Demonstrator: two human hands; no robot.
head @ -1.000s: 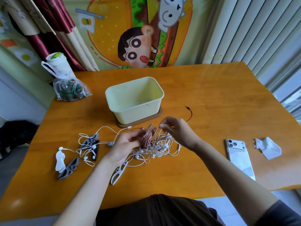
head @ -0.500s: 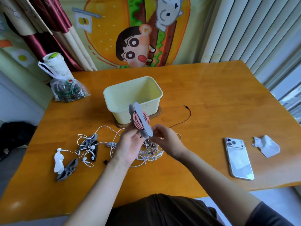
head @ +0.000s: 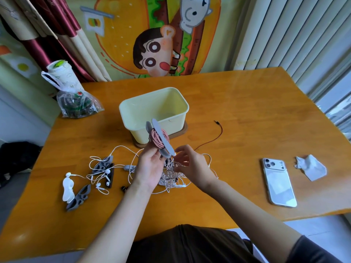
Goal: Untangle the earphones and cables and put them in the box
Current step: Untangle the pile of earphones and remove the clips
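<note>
Nearest the person, the left hand (head: pixel 150 168) was clamped round the lower end of the grey winder (head: pixel 164 143) and held it clear of the worktop (head: pixel 237 114). At its 3 o'clock, the right hand (head: pixel 191 168) had its fingers loosely spread in the white tangle (head: pixel 171 175); whether it pinched a strand could not be told. The tangle lay heaped between the hands, with strands rising toward the winder's lower tip. These cords looked light, limp and quick to snag, so they were likely best taken at a plug or earbud. The stiff winder gave the surer hold. Its long axis ran from 5 o'clock up to 11 o'clock, with the pink cable (head: pixel 154 137) coiled across its middle. Beyond it, at 12 o'clock, the box (head: pixel 140 128) stood open-topped.
</note>
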